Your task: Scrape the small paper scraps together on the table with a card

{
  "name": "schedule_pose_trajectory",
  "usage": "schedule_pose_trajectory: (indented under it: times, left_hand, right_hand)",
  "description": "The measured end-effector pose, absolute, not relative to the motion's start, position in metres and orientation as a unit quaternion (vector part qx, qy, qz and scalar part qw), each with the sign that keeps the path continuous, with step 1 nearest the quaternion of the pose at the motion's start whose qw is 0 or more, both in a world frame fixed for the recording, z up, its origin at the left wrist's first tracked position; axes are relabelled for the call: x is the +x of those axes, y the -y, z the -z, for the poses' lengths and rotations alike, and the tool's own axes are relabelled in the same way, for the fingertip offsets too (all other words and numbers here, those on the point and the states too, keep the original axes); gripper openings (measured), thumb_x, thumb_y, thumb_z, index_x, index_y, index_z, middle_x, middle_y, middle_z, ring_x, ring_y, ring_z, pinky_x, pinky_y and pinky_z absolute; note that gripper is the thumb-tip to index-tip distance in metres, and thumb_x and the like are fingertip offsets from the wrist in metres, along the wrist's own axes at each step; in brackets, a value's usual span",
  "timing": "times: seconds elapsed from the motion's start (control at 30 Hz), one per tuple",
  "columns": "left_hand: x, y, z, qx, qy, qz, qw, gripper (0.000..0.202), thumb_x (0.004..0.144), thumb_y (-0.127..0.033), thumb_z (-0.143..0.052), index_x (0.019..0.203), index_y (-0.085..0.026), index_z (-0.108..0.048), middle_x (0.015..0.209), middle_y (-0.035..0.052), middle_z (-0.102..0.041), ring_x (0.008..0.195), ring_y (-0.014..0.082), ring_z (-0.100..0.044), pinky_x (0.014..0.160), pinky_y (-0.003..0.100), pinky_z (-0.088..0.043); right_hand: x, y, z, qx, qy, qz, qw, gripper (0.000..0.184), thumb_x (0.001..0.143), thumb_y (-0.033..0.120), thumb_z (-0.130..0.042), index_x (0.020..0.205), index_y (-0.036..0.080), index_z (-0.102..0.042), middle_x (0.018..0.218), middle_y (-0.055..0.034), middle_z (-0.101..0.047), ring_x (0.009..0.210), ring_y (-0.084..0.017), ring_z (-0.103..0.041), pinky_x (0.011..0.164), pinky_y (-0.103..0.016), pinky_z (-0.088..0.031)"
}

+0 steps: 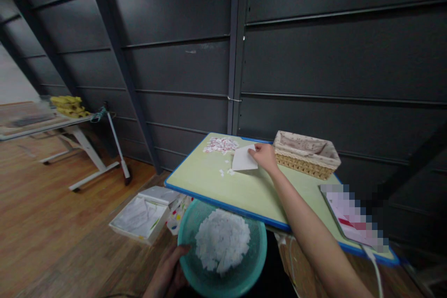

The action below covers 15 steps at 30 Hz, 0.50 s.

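My right hand (263,156) pinches the edge of a white card (244,158) low over the table. Small white paper pieces (226,172) lie just beside the card. Behind it to the left is a pile of white and reddish paper scraps (220,145). My left hand (171,263) grips the left rim of a teal plastic basket (258,251), held below the table's front edge. A heap of white paper pieces (222,240) fills much of the basket. Part of the left hand's fingers is hidden under the rim.
The pale green table (209,179) has a blue edge. A cloth-lined woven basket (303,164) stands at its back right, and a tablet (344,219) with a white cable lies at the right. An open white box (139,219) sits at lower left. A dark panel wall (181,70) rises behind.
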<state>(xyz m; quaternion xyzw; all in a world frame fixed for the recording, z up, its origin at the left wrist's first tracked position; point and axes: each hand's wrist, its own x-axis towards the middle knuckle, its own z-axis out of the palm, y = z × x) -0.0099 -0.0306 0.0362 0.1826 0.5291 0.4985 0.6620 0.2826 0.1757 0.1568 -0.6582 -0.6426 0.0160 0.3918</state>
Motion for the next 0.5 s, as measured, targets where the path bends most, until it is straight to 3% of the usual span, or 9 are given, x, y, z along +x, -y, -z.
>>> schedule_pose_trajectory:
  times: [0.2, 0.33, 0.5]
  left_hand:
    - [-0.013, 0.027, -0.022, 0.197, -0.518, -0.503, 0.663, 0.041, 0.056, -0.039, -0.083, 0.090, -0.019, -0.070, 0.073, 0.0052, -0.076, 0.054, 0.0222, -0.065, 0.045, 0.030, -0.047]
    - [-0.014, 0.027, -0.020, 0.169, -0.511, -0.505, 0.675, 0.055, 0.056, -0.037, -0.084, 0.106, -0.020, -0.067, 0.075, 0.0042, -0.076, 0.054, 0.0212, -0.066, 0.051, 0.032, -0.050]
    - [-0.012, 0.030, -0.028, 0.194, -0.522, -0.496, 0.666, 0.037, 0.060, -0.038, -0.083, 0.089, -0.019, -0.069, 0.059, 0.0004, -0.070, 0.045, 0.0155, -0.059, 0.041, 0.025, -0.045]
  right_hand:
    - [0.290, -0.170, -0.162, -0.681, 0.635, 0.047, 0.362, 0.022, 0.077, 0.027, -0.055, 0.073, 0.015, -0.074, 0.066, -0.0082, -0.070, 0.064, -0.020, -0.060, 0.058, -0.027, -0.033]
    - [0.283, -0.170, -0.160, -0.677, 0.650, 0.048, 0.341, 0.024, 0.081, 0.029, -0.054, 0.072, 0.016, -0.072, 0.069, -0.0087, -0.070, 0.066, -0.020, -0.060, 0.058, -0.027, -0.032]
    - [0.279, -0.171, -0.156, -0.686, 0.649, 0.076, 0.319, 0.027, 0.085, 0.030, -0.051, 0.073, 0.016, -0.070, 0.074, -0.0105, -0.071, 0.067, -0.021, -0.061, 0.059, -0.028, -0.030]
